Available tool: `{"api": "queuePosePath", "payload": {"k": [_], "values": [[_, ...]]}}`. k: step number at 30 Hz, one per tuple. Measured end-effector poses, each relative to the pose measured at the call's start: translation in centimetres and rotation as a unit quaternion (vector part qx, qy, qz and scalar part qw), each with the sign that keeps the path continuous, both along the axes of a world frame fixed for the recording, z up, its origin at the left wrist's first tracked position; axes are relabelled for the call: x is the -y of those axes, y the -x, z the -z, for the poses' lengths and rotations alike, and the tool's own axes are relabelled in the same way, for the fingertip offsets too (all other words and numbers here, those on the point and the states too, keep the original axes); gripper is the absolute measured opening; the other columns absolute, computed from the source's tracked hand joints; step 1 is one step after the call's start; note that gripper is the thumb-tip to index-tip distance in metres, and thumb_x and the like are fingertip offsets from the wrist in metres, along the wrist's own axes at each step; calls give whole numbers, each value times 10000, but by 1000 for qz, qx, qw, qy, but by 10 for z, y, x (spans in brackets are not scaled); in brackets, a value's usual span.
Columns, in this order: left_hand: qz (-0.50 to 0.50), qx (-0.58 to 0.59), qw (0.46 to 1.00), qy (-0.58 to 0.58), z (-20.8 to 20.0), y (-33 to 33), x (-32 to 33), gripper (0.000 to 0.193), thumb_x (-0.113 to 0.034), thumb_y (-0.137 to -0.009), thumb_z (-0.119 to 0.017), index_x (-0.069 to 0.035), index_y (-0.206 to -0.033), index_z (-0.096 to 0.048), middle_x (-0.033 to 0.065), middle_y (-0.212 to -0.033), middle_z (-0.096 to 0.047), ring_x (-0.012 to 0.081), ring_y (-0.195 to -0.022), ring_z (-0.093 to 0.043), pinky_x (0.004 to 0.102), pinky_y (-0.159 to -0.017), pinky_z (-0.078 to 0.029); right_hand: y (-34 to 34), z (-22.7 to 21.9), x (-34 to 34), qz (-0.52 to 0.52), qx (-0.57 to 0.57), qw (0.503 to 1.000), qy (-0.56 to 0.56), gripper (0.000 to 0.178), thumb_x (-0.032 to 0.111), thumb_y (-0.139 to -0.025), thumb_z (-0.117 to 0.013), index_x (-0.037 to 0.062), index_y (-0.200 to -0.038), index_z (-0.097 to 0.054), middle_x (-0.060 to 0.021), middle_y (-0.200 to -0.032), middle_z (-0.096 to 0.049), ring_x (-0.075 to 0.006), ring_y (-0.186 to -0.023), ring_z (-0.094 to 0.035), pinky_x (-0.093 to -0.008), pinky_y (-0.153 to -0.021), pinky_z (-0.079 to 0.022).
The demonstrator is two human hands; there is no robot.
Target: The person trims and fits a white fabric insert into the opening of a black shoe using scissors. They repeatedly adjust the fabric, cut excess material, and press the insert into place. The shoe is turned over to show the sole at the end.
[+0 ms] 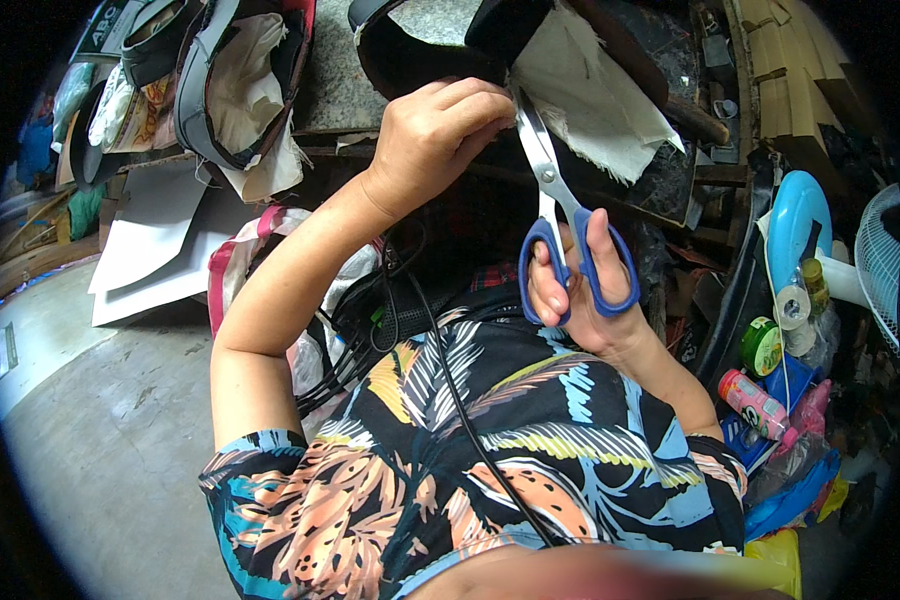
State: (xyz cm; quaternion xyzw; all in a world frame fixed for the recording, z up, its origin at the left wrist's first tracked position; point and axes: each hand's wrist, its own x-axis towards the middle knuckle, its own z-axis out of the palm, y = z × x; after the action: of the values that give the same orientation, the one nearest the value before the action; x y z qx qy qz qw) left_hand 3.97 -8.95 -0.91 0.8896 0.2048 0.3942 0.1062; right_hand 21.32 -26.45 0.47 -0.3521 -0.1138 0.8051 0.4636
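Observation:
My right hand (595, 285) is closed through the blue loops of a pair of scissors (553, 195). Their metal blades point up and away from me, with the tips at a frayed cream cloth (590, 95). That cloth hangs from a black piece (410, 55) that looks like a shoe upper, at the table's front edge. My left hand (445, 135) pinches the lower edge of this black piece, just left of the blade tips. Its fingertips are partly hidden, so exactly which layer they grip does not show.
More black uppers with cream lining (240, 95) lie at the far left of the stone-topped table (340, 90). White sheets (155, 235) lean below them. Black cables (370, 300) hang near my lap. On the right are a white fan (878, 250), a pink bottle (755, 403) and a green tin (762, 347).

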Motion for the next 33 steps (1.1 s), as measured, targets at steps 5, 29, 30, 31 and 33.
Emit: {"api": "queuePosePath", "payload": {"k": [5, 29, 30, 31, 33], "values": [[6, 11, 1000, 6, 1, 1, -2, 150, -110, -805, -742, -105, -939, -676, 25, -917, -687, 224, -763, -683, 319, -643, -554, -4, 3, 0, -24, -79, 997, -11, 712, 747, -922, -399, 51, -933, -546, -42, -582, -552, -144, -511, -560, -261, -532, -476], [18, -4, 1000, 7, 0, 0, 3, 156, -90, -789, -733, -91, -929, -665, 48, -911, -673, 242, -759, -681, 324, -625, -555, 16, 7, -24, 42, -157, 987, 3, 712, 764, -910, -383, 70, -944, -538, -3, -593, -496, -140, -544, -518, -233, -568, -425], [20, -4, 1000, 8, 0, 0, 3, 158, -90, -789, -733, -89, -930, -663, 49, -908, -671, 243, -756, -680, 325, -623, -553, 16, 8, -24, 43, -159, 986, 2, 706, 759, -912, -391, 70, -940, -542, -2, -591, -497, -137, -540, -518, -231, -560, -424], [21, -4, 1000, 11, 0, 0, 3, 159, -89, -788, -733, -88, -930, -662, 50, -904, -669, 245, -754, -679, 327, -621, -551, 16, 8, -24, 42, -162, 986, -1, 700, 754, -914, -398, 69, -936, -546, -1, -590, -497, -135, -536, -517, -228, -552, -422], [24, 0, 1000, 15, 0, 0, 2, 159, -86, -789, -731, -85, -931, -660, 52, -900, -667, 246, -753, -678, 328, -619, -549, 15, 7, -23, 46, -130, 990, 0, 675, 741, -922, -396, 81, -917, -542, 27, -566, -483, -103, -490, -496, -225, -531, -395]]}}
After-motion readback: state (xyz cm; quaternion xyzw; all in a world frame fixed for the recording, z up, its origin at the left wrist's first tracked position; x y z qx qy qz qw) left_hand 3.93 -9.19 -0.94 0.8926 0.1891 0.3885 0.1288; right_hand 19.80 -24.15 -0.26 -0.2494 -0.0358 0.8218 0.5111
